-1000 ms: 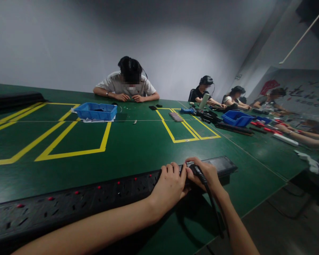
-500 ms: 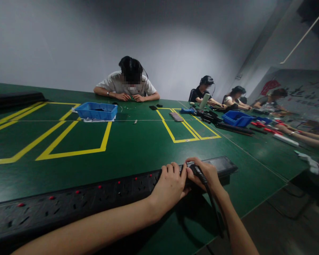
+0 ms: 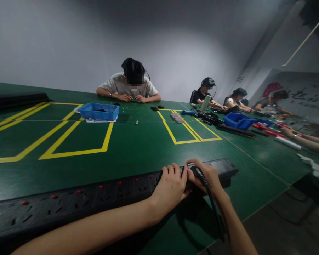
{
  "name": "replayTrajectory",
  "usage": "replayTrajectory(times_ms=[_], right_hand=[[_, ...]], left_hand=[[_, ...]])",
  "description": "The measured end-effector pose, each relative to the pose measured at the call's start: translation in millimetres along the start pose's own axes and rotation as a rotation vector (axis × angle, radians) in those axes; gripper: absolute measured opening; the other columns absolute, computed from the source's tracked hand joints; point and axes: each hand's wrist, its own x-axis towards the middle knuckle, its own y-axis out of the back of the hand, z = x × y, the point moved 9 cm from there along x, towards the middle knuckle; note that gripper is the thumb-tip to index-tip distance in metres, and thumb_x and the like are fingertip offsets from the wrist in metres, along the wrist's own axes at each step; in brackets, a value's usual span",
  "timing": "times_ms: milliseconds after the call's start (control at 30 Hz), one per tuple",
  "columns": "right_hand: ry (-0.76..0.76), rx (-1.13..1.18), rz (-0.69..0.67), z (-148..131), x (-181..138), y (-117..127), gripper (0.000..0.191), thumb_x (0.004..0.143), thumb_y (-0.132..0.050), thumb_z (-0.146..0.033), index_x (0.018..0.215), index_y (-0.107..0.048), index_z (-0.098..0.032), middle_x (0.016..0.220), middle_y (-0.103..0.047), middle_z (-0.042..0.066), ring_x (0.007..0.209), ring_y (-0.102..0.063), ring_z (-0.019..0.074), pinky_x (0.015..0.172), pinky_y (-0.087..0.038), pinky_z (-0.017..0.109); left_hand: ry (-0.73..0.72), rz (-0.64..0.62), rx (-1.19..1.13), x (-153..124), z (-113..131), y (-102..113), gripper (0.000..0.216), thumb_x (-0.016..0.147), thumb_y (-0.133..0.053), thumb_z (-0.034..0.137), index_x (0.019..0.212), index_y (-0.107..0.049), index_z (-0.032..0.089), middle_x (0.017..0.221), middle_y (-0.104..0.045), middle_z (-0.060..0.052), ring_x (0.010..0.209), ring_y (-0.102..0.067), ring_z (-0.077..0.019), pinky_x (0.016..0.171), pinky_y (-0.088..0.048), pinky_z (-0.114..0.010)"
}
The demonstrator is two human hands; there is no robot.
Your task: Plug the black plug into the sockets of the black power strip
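Note:
A long black power strip (image 3: 77, 202) with red switches lies along the near edge of the green table (image 3: 138, 145). My left hand (image 3: 170, 187) rests on top of the strip near its right end, fingers curled over it. My right hand (image 3: 207, 175) is closed round a black plug (image 3: 197, 171) that sits at the strip's sockets. The plug's black cable (image 3: 212, 209) runs down along my right forearm and off the table edge.
A blue bin (image 3: 98, 111) stands inside yellow floor-tape rectangles at the far side. A person in a white shirt (image 3: 129, 86) works opposite. More people sit along the right with a second blue bin (image 3: 237, 120), tools and red parts.
The view has tilted slightly, shifting the scene a little right and down. Both hands stay at the same place on the power strip.

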Motion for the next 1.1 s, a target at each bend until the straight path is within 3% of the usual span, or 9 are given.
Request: replayTrajectory(times_ms=[1100], right_hand=[[-0.022,-0.025,0.004,0.4,0.1,0.6,0.024,0.080,-0.050,-0.038,0.097,-0.060,-0.025,0.067,-0.066,0.000,0.060,-0.064,0.0167,0.058,-0.042,0.023]], left_hand=[[0.006,0.010,0.000,-0.5,0.3,0.6,0.063,0.084,-0.044,0.053,0.132,-0.037,0.011,0.109,-0.053,-0.018,0.089,-0.053,-0.0295,0.074,-0.039,-0.040]])
